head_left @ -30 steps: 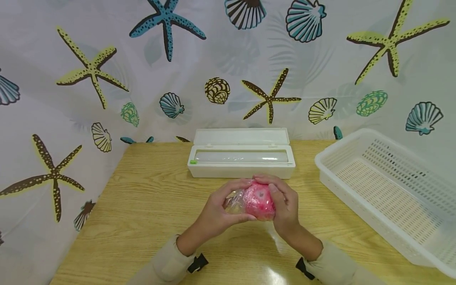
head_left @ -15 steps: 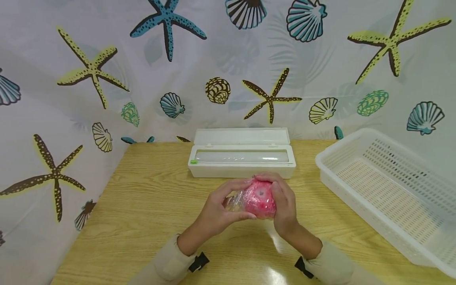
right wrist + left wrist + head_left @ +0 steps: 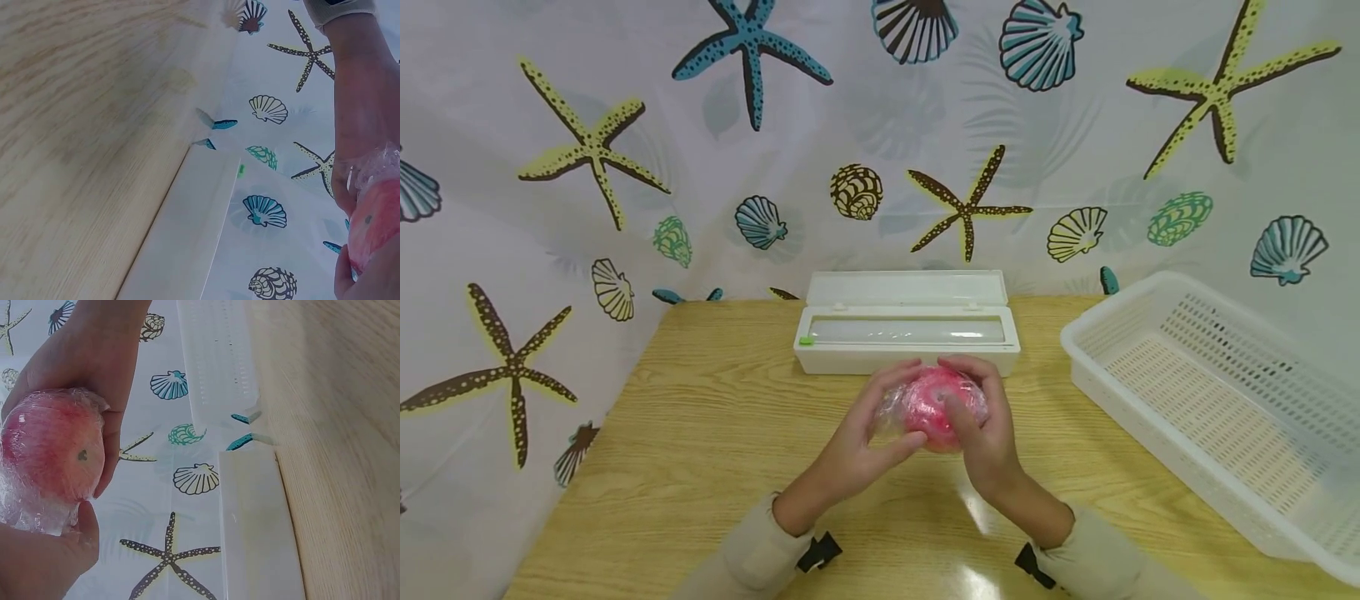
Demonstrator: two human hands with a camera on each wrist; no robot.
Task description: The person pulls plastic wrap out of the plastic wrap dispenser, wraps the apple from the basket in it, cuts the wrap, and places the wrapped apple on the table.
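A pinkish-red apple (image 3: 928,421), covered in clear plastic film, is held up between both hands in front of the white box. Loose, crinkled film (image 3: 891,408) bunches at its left side. My left hand (image 3: 850,450) holds the apple from the left, fingertips at the top and thumb at the lower front. On the other side my right hand (image 3: 996,450) curls round it, with the thumb lying across its front near the small dimple. The left wrist view shows the dimple of the apple (image 3: 50,447) and shiny film stretched over the skin.
A long white box (image 3: 906,360) with its lid raised stands at the table's back, a roll of film (image 3: 906,331) inside. To the right is a white perforated basket (image 3: 1180,458). The wooden table (image 3: 700,442) ends at a curtain (image 3: 850,100) printed with starfish and shells.
The apple has turned a little and shifted slightly away from the body. My right thumb has slid from its right edge onto the front. The left fingertips have moved up.
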